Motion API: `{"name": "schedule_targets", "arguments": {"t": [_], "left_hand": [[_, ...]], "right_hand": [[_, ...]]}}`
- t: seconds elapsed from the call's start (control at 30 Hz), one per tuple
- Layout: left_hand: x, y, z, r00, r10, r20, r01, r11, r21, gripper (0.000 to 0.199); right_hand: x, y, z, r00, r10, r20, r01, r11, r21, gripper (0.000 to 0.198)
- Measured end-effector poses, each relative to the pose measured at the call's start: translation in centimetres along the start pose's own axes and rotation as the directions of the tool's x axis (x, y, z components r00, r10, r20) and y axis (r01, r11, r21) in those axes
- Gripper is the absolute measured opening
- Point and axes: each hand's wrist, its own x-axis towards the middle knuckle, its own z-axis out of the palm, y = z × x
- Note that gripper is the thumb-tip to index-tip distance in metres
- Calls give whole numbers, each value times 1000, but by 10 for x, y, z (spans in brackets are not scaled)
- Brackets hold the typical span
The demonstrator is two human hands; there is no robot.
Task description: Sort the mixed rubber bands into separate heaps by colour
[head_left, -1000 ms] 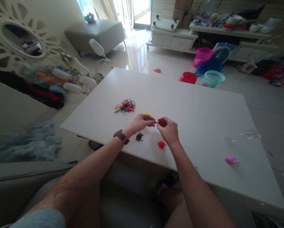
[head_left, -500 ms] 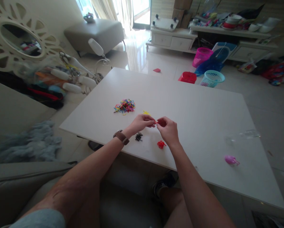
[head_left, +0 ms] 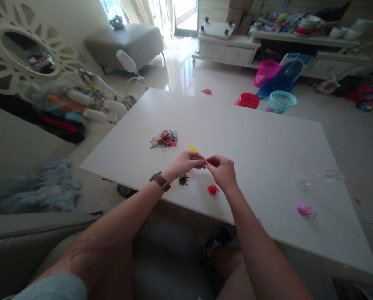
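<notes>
My left hand [head_left: 191, 161] and my right hand [head_left: 220, 170] meet fingertip to fingertip above the white table [head_left: 255, 146]. Both pinch a small red rubber band [head_left: 206, 161], mostly hidden by the fingers. Just beyond my left hand is a little heap of yellow rubber bands [head_left: 193, 148]. A black heap of bands [head_left: 183, 180] lies under my left wrist, and a red heap of bands [head_left: 212, 189] sits beside my right wrist. Farther left is a larger mixed pile of coloured rubber bands [head_left: 164, 139].
A purple egg-shaped object [head_left: 305, 210] and a clear glass-like object [head_left: 331, 176] are on the table's right side. Past the far edge stand a red stool [head_left: 248, 100] and a light blue basket [head_left: 280, 102]. White lamp arms [head_left: 107, 110] crowd the left edge.
Both hands stay pinched together, with only slight finger movement. Less of the red band shows between the fingertips. The whole view has shifted slightly.
</notes>
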Motion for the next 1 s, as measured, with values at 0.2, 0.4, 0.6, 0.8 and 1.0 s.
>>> {"name": "schedule_targets", "arguments": {"t": [0.2, 0.4, 0.6, 0.8, 1.0], "left_hand": [[-2, 0, 0, 1000, -6, 22, 6, 1000, 14, 25], [-5, 0, 3, 996, -58, 68, 54, 996, 64, 26], [0, -2, -10, 999, -45, -26, 51, 936, 348, 16], [-5, 16, -49, 954, 176, -243, 83, 624, 777, 14], [-18, 31, -99, 861, 214, -461, 322, 472, 820, 19]], "right_hand": [[-2, 1, -3, 1000, 10, 25, -10, 1000, -15, 11], [0, 8, -12, 989, 63, 133, -47, 991, -122, 11], [-1, 40, -22, 926, 185, 330, -56, 930, -365, 17], [-7, 57, -24, 877, 266, 400, -82, 903, -421, 16], [-6, 50, -19, 824, 313, 471, -69, 882, -466, 17]]}}
